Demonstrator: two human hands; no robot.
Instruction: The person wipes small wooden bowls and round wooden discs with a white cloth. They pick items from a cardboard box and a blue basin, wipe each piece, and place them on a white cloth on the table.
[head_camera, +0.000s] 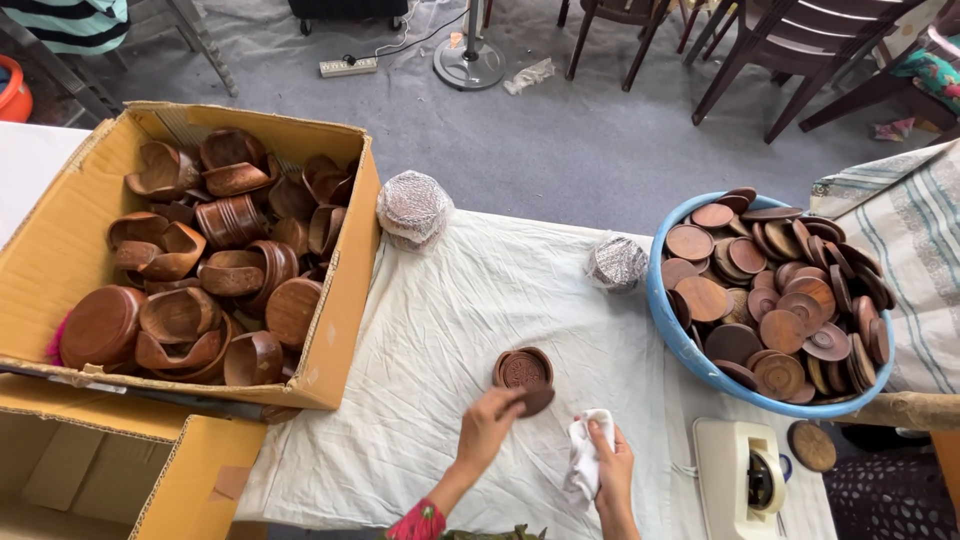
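My left hand (488, 425) holds a small round wooden lid (537, 401) by its edge, just below a round carved wooden box (524, 368) that sits on the white cloth (430, 340). My right hand (612, 462) grips a crumpled white rag (588, 458) close to the table's near edge. Both hands are over the cloth, a short way apart.
A cardboard box (340, 300) at the left is full of wooden bowls and cups. A blue tub (668, 320) at the right holds several wooden lids. Two wrapped bundles (414, 208) (616, 262) lie at the back. A tape dispenser (740, 478) and a loose lid (811, 446) sit at the lower right.
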